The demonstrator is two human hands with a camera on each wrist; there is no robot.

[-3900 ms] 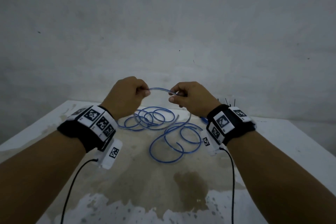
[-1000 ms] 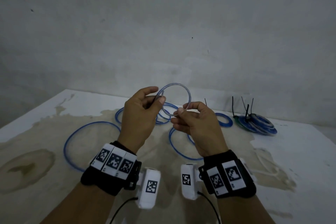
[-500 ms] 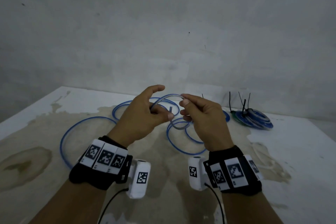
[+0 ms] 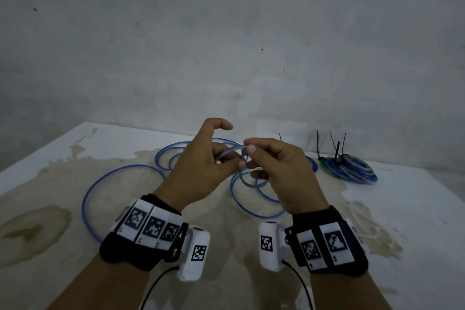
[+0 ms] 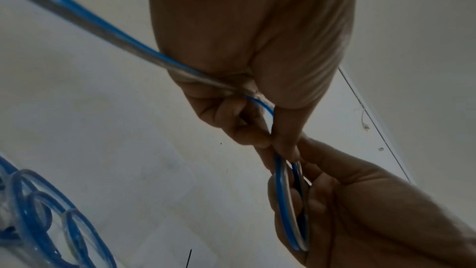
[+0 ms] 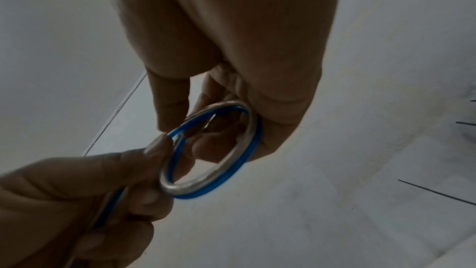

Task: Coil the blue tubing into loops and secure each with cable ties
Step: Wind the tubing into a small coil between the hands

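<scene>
Both hands are raised above the table [image 4: 415, 209], meeting over its middle; the left hand [image 4: 198, 171] has its thumb and curled fingers pinched on the blue tubing [image 4: 227, 153], with the index finger lifted free and bent above the rest; the right hand [image 4: 279, 171] pinches the same tubing just beside the left thumb, its fingers curled round a small loop [image 6: 213, 150] of two turns that sits against the palm; from the left wrist that loop [image 5: 291, 207] shows edge-on between the right fingers [image 5: 322, 201], and the tubing runs back through the left fist and off toward the camera; the rest of the tubing lies slack on the table in wide rings [image 4: 120, 184] to the left and beneath the hands; a finished stack of coils [image 4: 352, 170] rests at the far right near the wall [image 4: 226, 45], with black cable ties [image 4: 336, 151] standing up from it, well apart from the hands.
</scene>
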